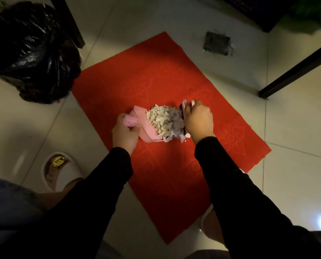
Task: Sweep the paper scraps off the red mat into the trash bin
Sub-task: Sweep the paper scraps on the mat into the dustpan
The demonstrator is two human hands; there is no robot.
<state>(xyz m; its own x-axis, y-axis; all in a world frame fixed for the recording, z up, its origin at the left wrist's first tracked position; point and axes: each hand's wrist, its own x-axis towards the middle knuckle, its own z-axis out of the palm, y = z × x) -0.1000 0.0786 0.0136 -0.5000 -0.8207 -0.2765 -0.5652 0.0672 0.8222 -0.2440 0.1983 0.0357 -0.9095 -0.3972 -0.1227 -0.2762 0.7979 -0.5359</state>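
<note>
red, pink, black and pale tile

the red mat [156,86] bears embossed heart motifs in the same red; a pink dustpan [146,128] holds off-white paper scraps [165,119], a pink brush [184,107] has dark bristles; black trash bag [30,51] at 10 o'clock, black sleeves [103,180], white slipper [62,174] with a gold ornament at 8 o'clock, beige floor tiles [295,128].

You have no text, label, brand or number to read here. The gold emblem on the white slipper [60,171] beside your left arm may carry a mark, but it is too blurred to tell.
</note>
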